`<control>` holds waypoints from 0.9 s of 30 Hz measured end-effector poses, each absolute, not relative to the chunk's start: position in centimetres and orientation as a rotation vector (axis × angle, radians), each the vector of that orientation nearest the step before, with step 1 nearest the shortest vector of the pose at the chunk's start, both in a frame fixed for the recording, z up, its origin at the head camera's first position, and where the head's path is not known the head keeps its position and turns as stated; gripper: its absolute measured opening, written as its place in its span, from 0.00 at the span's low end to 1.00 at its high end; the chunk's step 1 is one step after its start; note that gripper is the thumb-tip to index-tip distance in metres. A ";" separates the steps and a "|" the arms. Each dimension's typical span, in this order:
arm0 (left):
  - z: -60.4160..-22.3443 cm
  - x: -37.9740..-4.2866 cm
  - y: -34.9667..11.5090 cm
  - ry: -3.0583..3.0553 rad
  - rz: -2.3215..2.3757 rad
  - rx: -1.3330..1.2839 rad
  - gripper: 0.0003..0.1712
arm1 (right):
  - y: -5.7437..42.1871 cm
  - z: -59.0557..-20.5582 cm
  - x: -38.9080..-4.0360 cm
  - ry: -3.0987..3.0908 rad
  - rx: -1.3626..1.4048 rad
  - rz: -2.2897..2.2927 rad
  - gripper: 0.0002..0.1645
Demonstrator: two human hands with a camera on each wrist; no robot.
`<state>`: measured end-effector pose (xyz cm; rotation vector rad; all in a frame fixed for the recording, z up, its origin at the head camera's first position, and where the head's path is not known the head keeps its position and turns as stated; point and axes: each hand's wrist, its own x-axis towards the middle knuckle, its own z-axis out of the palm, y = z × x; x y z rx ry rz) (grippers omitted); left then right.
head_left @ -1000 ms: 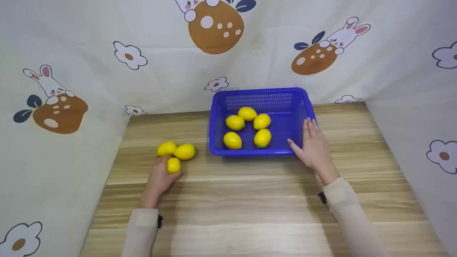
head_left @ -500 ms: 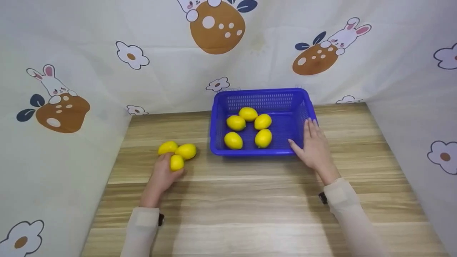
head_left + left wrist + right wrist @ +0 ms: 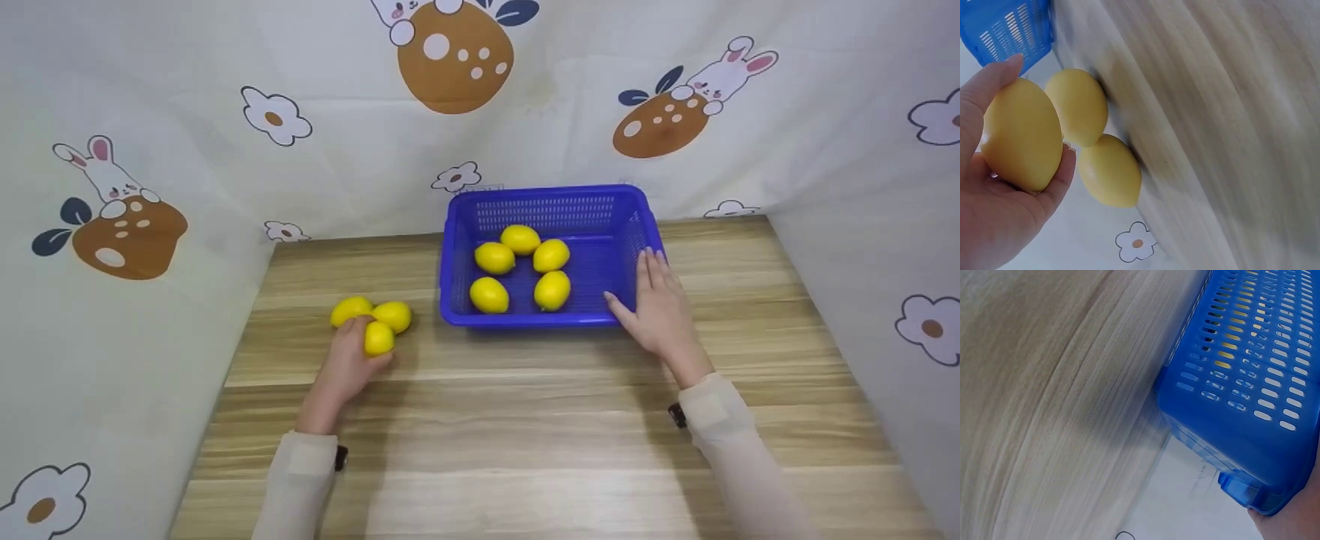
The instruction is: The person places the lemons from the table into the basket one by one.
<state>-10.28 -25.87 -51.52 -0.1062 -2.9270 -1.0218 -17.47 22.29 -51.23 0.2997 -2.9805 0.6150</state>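
My left hand (image 3: 346, 364) grips a lemon (image 3: 379, 340) between thumb and fingers, at the left of the table in the head view. Just behind it lie two more lemons, one at the left (image 3: 349, 309) and one at the right (image 3: 394, 316); the left wrist view shows the held lemon (image 3: 1023, 135) in front of that pair. Five-sided clutter aside, a blue plastic basket (image 3: 540, 320) stands at the back with several lemons (image 3: 489, 295) in its left and middle part. My right hand (image 3: 664, 319) rests on the basket's front right corner, fingers straight along the right rim, thumb over the front.
The wood-grain table (image 3: 525, 435) runs up to a pale printed cloth (image 3: 360, 165) behind and at both sides. The basket stands close to the back cloth. Bare tabletop lies between the loose lemons and the basket, and in front of both.
My left hand has moved slightly right and away from me with the lemon in its grip. The right hand and basket stay where they were.
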 end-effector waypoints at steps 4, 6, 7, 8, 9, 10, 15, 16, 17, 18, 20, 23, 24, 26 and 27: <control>-51.2 -10.4 -25.5 -2.922 -1.019 -0.125 0.31 | 22.3 -51.2 -17.4 -2.987 0.300 0.611 0.57; -50.9 -10.5 -25.3 -2.932 -1.022 -0.130 0.32 | 22.2 -51.2 -17.4 -2.987 0.304 0.612 0.57; -50.8 -10.5 -25.2 -2.938 -1.026 -0.132 0.33 | 22.2 -51.2 -17.4 -2.986 0.305 0.612 0.57; -50.7 -10.6 -25.1 -2.945 -1.028 -0.133 0.33 | 22.3 -51.2 -17.4 -2.986 0.306 0.615 0.57; -50.6 -10.7 -25.0 -2.953 -1.028 -0.133 0.33 | 22.3 -51.2 -17.4 -2.986 0.307 0.615 0.57; -50.5 -10.8 -25.0 -2.961 -1.025 -0.130 0.34 | 22.3 -51.3 -17.5 -2.986 0.307 0.615 0.57; -50.1 -11.1 -24.6 -2.966 -1.020 -0.135 0.34 | 22.3 -51.4 -17.5 -2.984 0.308 0.600 0.57; -50.0 -11.1 -24.5 -2.959 -1.019 -0.142 0.34 | 22.2 -51.4 -17.6 -2.980 0.309 0.595 0.57; -49.9 -11.2 -24.4 -2.949 -1.022 -0.151 0.33 | 22.2 -51.4 -17.6 -2.976 0.311 0.592 0.57; -49.8 -11.2 -24.4 -2.936 -1.020 -0.163 0.33 | 22.3 -51.4 -17.6 -2.972 0.312 0.593 0.57; -49.7 -11.3 -24.2 -2.907 -1.018 -0.192 0.32 | 22.3 -51.5 -17.6 -2.963 0.313 0.594 0.57; -49.4 -11.5 -24.0 -2.895 -1.015 -0.215 0.32 | 22.3 -51.5 -17.6 -2.959 0.315 0.599 0.57; -49.3 -11.6 -23.9 -2.895 -1.013 -0.219 0.32 | 22.3 -51.5 -17.6 -2.960 0.315 0.597 0.57; -49.0 -11.7 -23.8 -2.906 -1.013 -0.219 0.32 | 22.3 -51.5 -17.6 -2.963 0.315 0.594 0.57; -48.8 -11.7 -23.7 -2.912 -1.013 -0.220 0.32 | 22.3 -51.5 -17.6 -2.965 0.313 0.593 0.57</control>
